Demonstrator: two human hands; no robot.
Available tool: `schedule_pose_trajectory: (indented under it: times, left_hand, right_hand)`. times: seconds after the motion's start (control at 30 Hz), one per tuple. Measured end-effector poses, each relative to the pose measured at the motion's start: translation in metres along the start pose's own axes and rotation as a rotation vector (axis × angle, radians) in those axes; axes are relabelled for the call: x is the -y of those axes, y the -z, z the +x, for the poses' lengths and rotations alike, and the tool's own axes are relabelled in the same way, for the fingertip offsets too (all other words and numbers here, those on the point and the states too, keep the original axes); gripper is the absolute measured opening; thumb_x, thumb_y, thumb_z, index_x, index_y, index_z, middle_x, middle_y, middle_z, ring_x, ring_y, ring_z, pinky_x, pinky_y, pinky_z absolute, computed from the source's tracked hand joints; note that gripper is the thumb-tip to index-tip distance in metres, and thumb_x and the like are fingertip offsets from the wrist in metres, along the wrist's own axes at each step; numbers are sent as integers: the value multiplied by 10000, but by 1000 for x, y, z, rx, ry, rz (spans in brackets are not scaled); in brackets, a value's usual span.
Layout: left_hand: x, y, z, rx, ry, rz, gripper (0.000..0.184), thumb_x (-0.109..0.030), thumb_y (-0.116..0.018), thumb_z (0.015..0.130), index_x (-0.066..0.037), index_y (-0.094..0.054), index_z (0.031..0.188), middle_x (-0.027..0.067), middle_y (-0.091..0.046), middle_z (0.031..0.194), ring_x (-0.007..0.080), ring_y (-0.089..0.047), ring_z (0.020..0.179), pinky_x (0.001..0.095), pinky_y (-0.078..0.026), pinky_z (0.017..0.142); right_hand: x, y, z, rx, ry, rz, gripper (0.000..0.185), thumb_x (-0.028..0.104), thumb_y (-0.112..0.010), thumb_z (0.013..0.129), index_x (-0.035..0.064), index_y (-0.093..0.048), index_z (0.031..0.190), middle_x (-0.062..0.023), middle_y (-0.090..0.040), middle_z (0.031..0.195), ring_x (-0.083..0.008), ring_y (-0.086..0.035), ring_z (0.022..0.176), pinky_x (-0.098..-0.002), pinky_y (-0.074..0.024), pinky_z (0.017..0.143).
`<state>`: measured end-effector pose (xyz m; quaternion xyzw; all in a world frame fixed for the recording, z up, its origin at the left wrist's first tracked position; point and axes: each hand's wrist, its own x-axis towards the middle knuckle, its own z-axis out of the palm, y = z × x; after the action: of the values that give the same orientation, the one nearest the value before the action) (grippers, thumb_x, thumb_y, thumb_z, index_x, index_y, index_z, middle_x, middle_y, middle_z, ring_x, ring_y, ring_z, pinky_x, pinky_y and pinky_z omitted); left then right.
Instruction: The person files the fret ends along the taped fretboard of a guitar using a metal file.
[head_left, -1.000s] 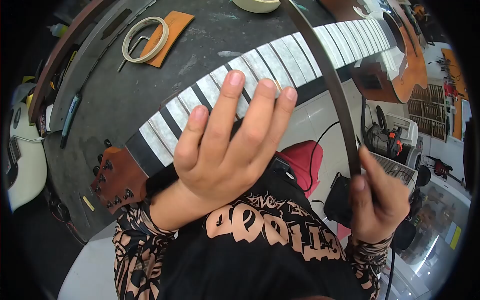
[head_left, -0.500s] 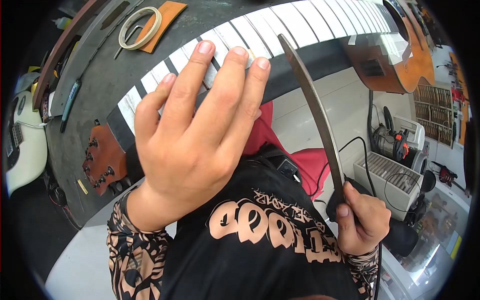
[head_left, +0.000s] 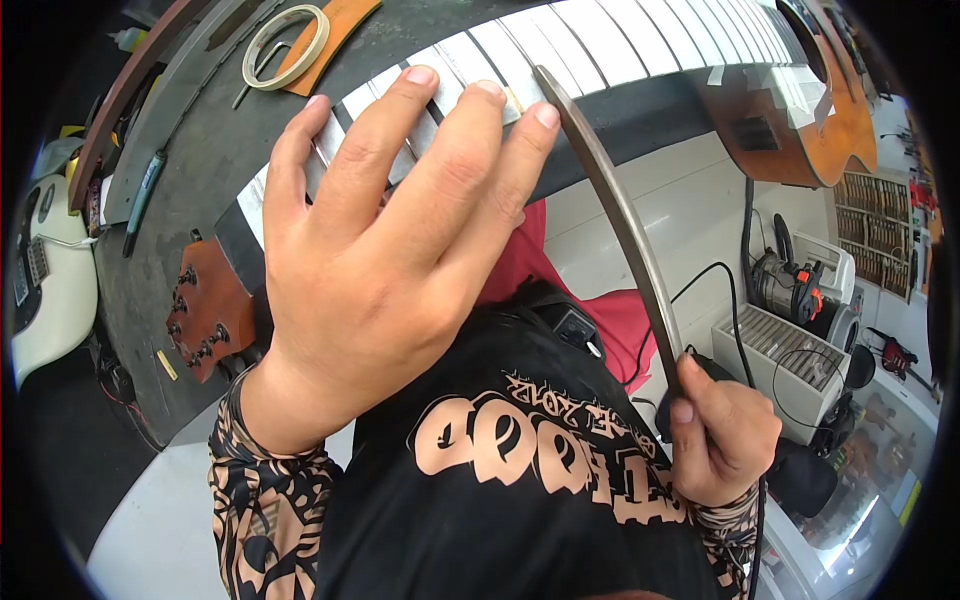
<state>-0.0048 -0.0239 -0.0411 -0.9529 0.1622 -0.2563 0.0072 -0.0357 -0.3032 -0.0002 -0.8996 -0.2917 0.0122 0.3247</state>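
Observation:
My left hand (head_left: 380,240) has its fingers spread, with the fingertips over the guitar neck (head_left: 640,120), whose fretboard is covered in white strips between dark lines. A small yellowish piece shows between two fingertips. Closed round the lower end of a long, narrow metal file (head_left: 625,220) is my right hand (head_left: 720,430). The file's far tip is at the neck's near edge, just right of my left fingertips. At the left end of the neck is the brown headstock (head_left: 210,310) with its tuners; the orange-brown guitar body (head_left: 790,130) lies at the upper right.
On the dark workbench (head_left: 200,200) lie a tape roll (head_left: 287,47), an orange-brown block (head_left: 340,38) and a blue pen-like tool (head_left: 145,203). A cream guitar (head_left: 60,270) is at the far left. A shop vacuum (head_left: 795,285) and cables are at the right.
The file's tip has swung down and left from beyond the neck to its near edge. My left hand has shifted left and up in view, its fingers still spread. The neck appears higher.

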Motion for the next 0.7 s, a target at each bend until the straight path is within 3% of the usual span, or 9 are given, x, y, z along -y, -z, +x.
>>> schedule_pose_trajectory:
  times: [0.1, 0.2, 0.27, 0.37, 0.47, 0.63, 0.7]
  left_hand:
    - [-1, -5, -1, -39, 8, 12, 577, -253, -813, 679, -207, -696, 1243, 0, -608, 1250, 226, -576, 1173, 437, -444, 985]
    - [0, -9, -2, -75, 6, 23, 549, -285, -801, 698, -214, -704, 1234, -6, -616, 1240, 218, -577, 1169, 434, -443, 987]
    - [-1, -9, -2, -90, 12, 28, 534, -304, -790, 713, -216, -705, 1233, -11, -621, 1235, 212, -578, 1168, 431, -440, 991]
    - [-2, -8, -2, -92, 23, 29, 519, -319, -778, 729, -216, -705, 1232, -17, -625, 1230, 206, -579, 1168, 428, -435, 997]
    - [-2, -8, -3, -93, 36, 25, 511, -321, -774, 732, -218, -707, 1228, -22, -625, 1229, 202, -579, 1168, 423, -430, 1003]
    - [-2, -10, -3, -96, 51, 3, 515, -322, -778, 718, -232, -711, 1220, -27, -622, 1235, 201, -577, 1167, 426, -433, 997]
    - [-1, -11, -4, -98, 47, 3, 523, -325, -782, 709, -241, -712, 1220, -29, -619, 1240, 201, -575, 1168, 433, -437, 989]
  right_hand:
    - [3, 3, -6, 45, 3, -51, 485, -56, -736, 660, 3, -709, 1141, -26, -498, 550, -173, -480, 425, -301, -392, 446]
    - [13, 0, 6, 49, -1, -100, 417, -105, -647, 741, -48, -689, 1152, -108, -619, 638, -213, -575, 496, -283, -450, 534]
    - [21, -7, 44, 47, -23, -157, 480, -66, -732, 707, 18, -700, 1178, -43, -500, 539, -182, -479, 417, -303, -384, 434]
    - [21, -25, 120, -8, 64, -108, 302, -18, -653, 889, -9, -686, 1189, -107, -691, 731, -75, -582, 600, -229, -435, 550]
    - [20, -30, 138, -54, 132, -99, 279, 22, -667, 909, 16, -694, 1186, -98, -715, 777, -52, -562, 619, -222, -438, 557]
    - [23, -5, 63, 135, -64, -138, 364, -59, -648, 849, -43, -666, 1212, -177, -724, 832, -163, -692, 649, -256, -504, 615]
    - [18, 1, 19, 119, -61, -159, 380, -71, -653, 795, -36, -687, 1172, -133, -650, 690, -221, -619, 549, -286, -486, 584]
